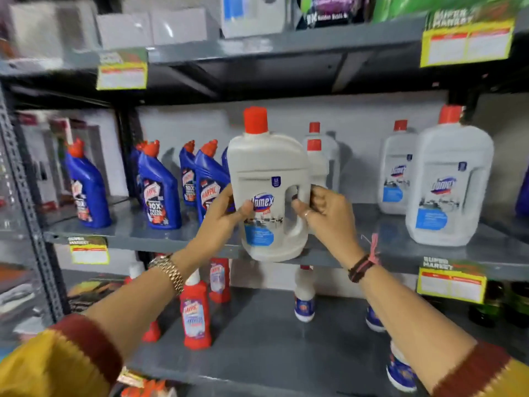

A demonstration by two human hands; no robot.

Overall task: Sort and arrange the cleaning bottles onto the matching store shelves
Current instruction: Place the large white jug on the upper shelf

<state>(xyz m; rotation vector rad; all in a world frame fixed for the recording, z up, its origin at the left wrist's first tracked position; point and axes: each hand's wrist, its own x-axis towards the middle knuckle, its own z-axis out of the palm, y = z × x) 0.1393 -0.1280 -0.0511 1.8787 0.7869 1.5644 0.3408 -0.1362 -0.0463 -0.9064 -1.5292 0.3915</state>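
we hold the white domex bottle (269, 190) upright between both hands, red cap up, its long axis vertical, its base hanging just over the front lip of the middle shelf (400, 239). our left hand (221, 214) presses the label side with the thumb across the front; our right hand (322, 207) curls closed around the handle. the matching white bottles (449, 181) stand to the right, the blue harpic bottles (160, 187) to the left, so we judge the bottle should go rightward and back, the right hand being nearer.
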